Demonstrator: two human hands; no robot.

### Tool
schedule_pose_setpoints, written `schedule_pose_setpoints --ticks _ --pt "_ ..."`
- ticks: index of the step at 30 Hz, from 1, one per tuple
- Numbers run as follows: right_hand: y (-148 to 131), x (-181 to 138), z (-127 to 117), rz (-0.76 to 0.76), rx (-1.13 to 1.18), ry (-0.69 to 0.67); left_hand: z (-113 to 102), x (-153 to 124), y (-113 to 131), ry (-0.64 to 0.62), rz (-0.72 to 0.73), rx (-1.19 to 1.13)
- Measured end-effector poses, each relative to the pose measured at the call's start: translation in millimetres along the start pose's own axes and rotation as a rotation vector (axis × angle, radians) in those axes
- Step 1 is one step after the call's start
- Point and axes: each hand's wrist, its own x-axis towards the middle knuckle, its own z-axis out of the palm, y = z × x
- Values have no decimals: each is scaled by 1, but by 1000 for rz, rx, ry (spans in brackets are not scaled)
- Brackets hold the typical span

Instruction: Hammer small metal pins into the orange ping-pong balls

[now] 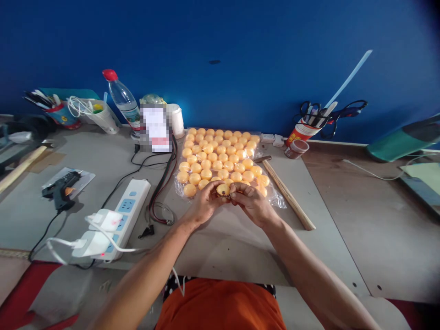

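Note:
My left hand [205,201] and my right hand [250,201] meet over the table's middle, fingers closed together around one orange ball [223,189]. A small dark spot shows on the ball's underside between my fingertips. Just behind my hands lies a clear plastic bag [275,198] packed with several rows of orange balls [220,156]. My forearms reach in from the bottom edge.
A white power strip [132,206] with chargers and cables lies at the left, a black glue gun [62,189] beyond it. A wooden stick [288,196] lies right of the bag. A water bottle [123,98], cups of pens and scissors [311,120] line the blue wall.

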Motion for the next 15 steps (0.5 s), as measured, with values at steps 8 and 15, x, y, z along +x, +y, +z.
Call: schedule_pose_setpoints --ticks 8,15 --pt "1 0 2 -12 17 -9 3 -1 -1 -5 35 35" --pt "3 0 1 -24 15 -14 -4 2 -18 19 112 89"
